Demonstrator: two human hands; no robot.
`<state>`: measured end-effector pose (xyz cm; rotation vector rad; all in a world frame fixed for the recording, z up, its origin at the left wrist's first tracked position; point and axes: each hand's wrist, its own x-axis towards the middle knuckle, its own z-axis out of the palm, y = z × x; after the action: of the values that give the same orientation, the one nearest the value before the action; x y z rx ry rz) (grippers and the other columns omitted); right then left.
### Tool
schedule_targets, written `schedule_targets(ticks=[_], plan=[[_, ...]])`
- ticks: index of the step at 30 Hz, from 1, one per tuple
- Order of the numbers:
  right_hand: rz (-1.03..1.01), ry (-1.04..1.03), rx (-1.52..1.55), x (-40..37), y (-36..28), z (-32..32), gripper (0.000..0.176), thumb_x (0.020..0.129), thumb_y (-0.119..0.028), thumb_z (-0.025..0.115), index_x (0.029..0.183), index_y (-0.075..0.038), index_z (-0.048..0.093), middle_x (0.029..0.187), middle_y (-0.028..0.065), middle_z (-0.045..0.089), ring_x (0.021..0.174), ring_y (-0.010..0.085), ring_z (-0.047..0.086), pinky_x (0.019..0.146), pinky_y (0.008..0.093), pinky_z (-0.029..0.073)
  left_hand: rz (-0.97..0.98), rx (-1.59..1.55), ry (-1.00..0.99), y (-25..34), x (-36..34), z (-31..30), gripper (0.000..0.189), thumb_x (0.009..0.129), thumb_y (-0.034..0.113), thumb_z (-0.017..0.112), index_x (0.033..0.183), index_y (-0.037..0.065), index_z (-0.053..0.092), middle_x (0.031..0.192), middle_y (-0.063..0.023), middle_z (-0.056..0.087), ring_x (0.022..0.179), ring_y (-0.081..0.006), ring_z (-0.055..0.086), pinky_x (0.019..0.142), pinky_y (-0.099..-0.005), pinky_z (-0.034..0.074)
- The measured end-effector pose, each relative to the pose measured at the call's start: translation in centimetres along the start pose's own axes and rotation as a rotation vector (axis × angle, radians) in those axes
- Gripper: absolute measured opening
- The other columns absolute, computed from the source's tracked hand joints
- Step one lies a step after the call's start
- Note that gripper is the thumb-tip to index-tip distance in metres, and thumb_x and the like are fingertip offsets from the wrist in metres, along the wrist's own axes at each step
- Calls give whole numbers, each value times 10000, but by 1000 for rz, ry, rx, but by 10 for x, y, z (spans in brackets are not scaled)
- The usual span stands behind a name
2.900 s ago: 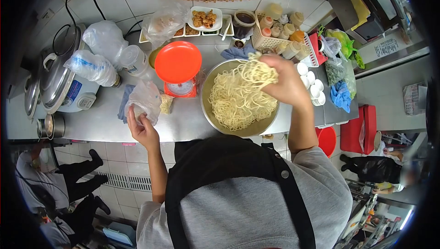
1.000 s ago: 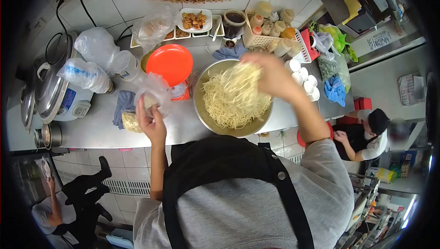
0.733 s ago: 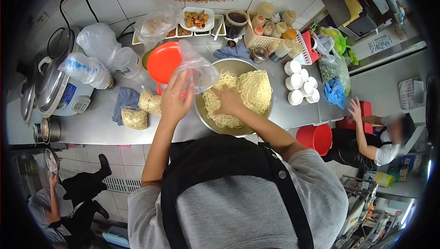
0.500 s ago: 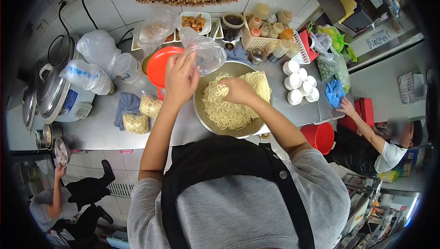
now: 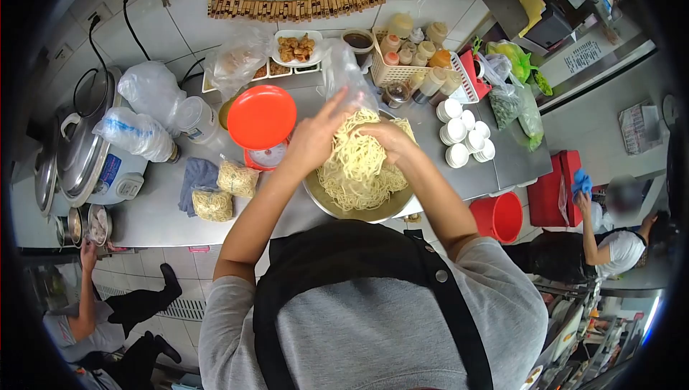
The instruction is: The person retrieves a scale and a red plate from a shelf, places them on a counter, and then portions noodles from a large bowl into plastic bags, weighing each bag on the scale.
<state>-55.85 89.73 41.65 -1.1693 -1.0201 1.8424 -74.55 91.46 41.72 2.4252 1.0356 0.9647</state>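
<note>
A large metal bowl [image 5: 323, 202] of yellow noodles [image 5: 362, 193] stands at the counter's front edge. Over it, my right hand [image 5: 387, 139] is closed on a thick clump of noodles lifted above the rest. My left hand [image 5: 319, 135] is at the clump's left side, by the mouth of a clear plastic bag [image 5: 344, 67]; its fingers are blurred, and their hold on the bag cannot be made out. To the left is a scale with a round red tray [image 5: 262, 115].
Two bags of noodles [image 5: 213, 204] lie beside a grey cloth [image 5: 197, 175]. A bottle basket [image 5: 391, 72] and stacked white cups [image 5: 453, 132] are at the back right. Co-workers stand left and right; one holds a blue cloth [image 5: 582, 182].
My right hand has raised a clump of noodles from the bowl. My left hand has moved right and down with the bag, uncovering the red tray. The right co-worker's blue cloth has left the counter.
</note>
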Motion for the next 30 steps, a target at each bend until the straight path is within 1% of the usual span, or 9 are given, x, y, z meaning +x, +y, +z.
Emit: schedule_targets(ticks=[2,5,9,13,17,20,24,29,30], plan=[[159,8,604,12,31,-13,342,811,-164,553,1095,26,537,969,137,641,841,262,642,783,425,528,52,-9,-20,0,-13,18,664,673,-34,545,1285,210,463,1461,-71,247,674,-335,631,593,-398,518],[85,25,858,5,46,-5,358,814,-213,482,1088,8,550,1010,160,627,905,302,623,844,435,500,-135,97,-260,4,-28,34,710,654,-51,542,1305,210,435,1477,-80,197,692,-341,632,592,-397,519],[-118,-66,1018,-2,59,5,476,770,-120,427,1225,20,443,1182,189,535,1069,306,544,943,434,436,-122,16,-47,-4,-41,55,807,630,-57,568,1372,156,332,1478,-129,169,651,-344,621,555,-393,514],[-359,433,182,17,88,17,490,817,-146,454,1268,30,384,1131,191,542,1006,329,555,888,380,455,-82,67,-117,22,-38,45,814,631,-49,580,1381,121,314,1484,-131,146,625,-344,613,528,-376,510],[14,452,-1278,40,86,-16,293,773,-152,568,1039,-35,601,975,180,607,883,291,588,807,343,462,-97,106,-419,53,-46,61,797,647,-51,558,1390,46,287,1477,-143,185,797,-318,637,539,-346,492],[-51,187,-1306,52,91,-38,287,742,-192,596,964,-15,631,971,200,617,881,284,591,803,318,463,-131,-270,72,49,-47,79,815,612,-97,551,1377,6,286,1413,-215,292,877,-318,614,609,-304,503],[-192,70,-770,3,42,-14,343,795,-251,603,1038,-9,620,1010,214,617,964,272,602,736,317,495,-385,-320,-12,6,-29,70,715,642,-13,582,1316,-58,347,1360,-255,353,1031,-370,560,716,-357,518],[-63,208,-462,-38,-2,-14,383,854,-264,574,1111,20,562,1068,164,607,885,211,632,717,315,530,-535,-629,16,-14,-8,32,705,634,18,601,1301,-63,385,1224,-205,535,685,-167,636,596,-285,501],[230,107,-691,-31,17,-30,420,845,-282,586,1120,33,544,1040,173,611,831,198,644,663,302,539,-460,-660,138,-13,-6,32,717,634,6,592,1312,-65,370,1079,-174,619,514,-92,553,509,-255,465]])
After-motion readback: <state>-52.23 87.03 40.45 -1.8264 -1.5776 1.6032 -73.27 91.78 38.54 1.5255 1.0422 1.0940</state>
